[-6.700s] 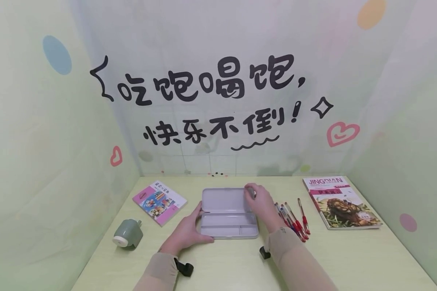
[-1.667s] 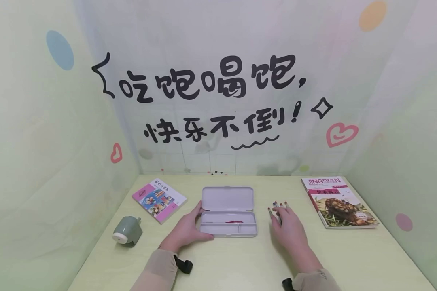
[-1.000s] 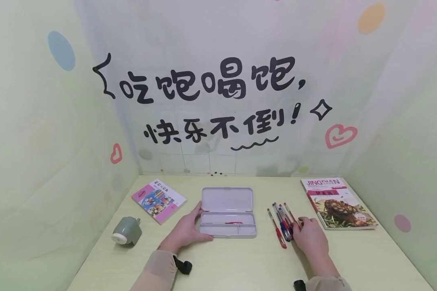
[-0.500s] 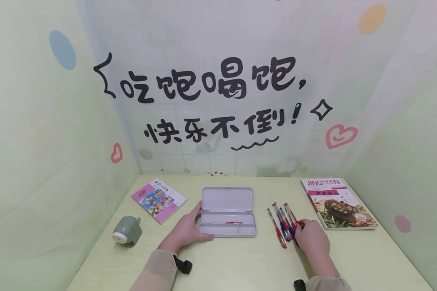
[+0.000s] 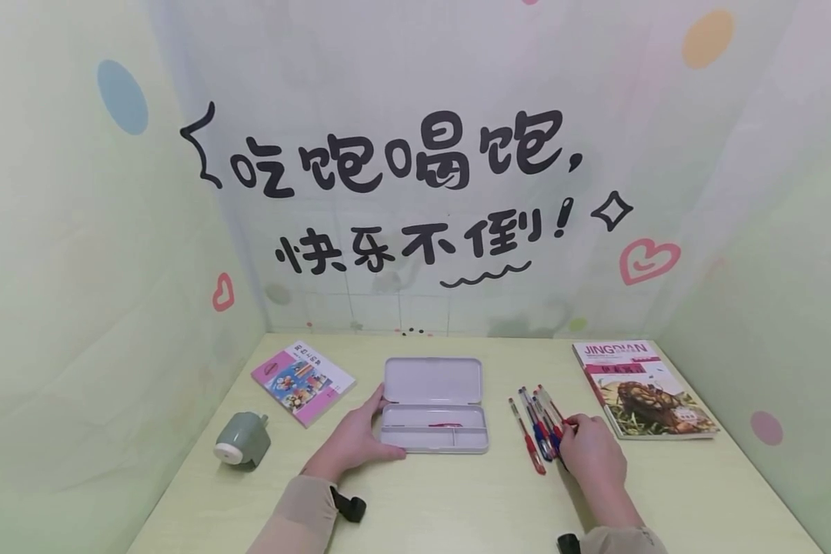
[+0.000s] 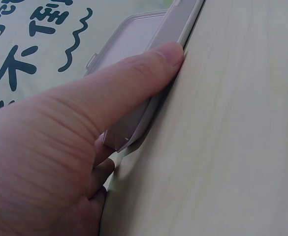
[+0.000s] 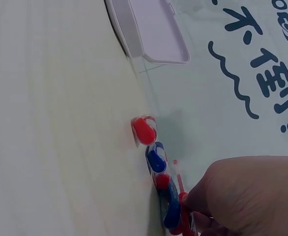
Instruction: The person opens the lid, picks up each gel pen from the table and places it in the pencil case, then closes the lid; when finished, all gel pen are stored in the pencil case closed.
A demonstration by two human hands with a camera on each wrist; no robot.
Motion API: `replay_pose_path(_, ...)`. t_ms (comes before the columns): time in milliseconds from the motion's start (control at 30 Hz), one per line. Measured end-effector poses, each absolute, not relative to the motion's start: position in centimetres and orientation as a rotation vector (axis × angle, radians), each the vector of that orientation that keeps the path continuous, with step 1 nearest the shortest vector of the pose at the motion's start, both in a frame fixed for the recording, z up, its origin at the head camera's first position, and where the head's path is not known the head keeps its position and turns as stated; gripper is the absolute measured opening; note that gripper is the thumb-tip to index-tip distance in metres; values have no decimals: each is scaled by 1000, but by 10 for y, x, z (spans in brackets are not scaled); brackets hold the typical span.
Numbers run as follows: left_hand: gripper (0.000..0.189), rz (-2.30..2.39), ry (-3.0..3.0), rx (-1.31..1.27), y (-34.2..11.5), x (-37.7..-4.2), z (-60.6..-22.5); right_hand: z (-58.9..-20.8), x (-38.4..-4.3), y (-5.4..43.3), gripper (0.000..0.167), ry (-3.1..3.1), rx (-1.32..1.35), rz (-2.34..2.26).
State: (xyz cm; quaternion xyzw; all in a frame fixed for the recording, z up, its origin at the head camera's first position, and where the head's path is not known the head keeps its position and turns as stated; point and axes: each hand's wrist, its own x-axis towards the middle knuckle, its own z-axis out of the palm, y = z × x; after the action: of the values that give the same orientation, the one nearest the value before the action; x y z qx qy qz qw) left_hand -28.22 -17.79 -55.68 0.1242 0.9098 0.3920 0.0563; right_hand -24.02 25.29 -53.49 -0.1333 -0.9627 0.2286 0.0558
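A pale lilac pencil case (image 5: 432,382) lies open on the table, its lid folded back. One red pen (image 5: 446,424) is inside its long rear compartment. My left hand (image 5: 353,438) grips the case's left end; in the left wrist view the thumb (image 6: 153,64) presses along the front edge, with the other fingers behind the end. To the right lies a loose bundle of red and blue pens (image 5: 542,437), a separate red pen (image 5: 532,454) at its left. My right hand (image 5: 595,450) pinches a red pen (image 7: 184,216) at the bundle's right side; its fingertips are partly hidden.
A grey-green pencil sharpener (image 5: 244,441) stands at the left front, with a pink-and-white booklet (image 5: 303,385) behind it. A thicker magazine-like book (image 5: 647,392) lies at the back right. A printed cloth wall (image 5: 415,308) rises behind the table (image 5: 443,508).
Earlier, my right hand was at the lid and the case held no pen; a red pen is inside now. Since then that hand moved over the pens, then to their right side. Left hand stayed.
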Motion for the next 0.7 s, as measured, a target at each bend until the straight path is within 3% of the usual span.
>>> replay_pose_path(400,148,1220,2740,346,-176,-281,-555,-524,-243,204,31,-2786,-212,688)
replay_pose_path(700,148,1218,2748,368,-177,-281,-557,-524,-253,151,11,-2726,56,680)
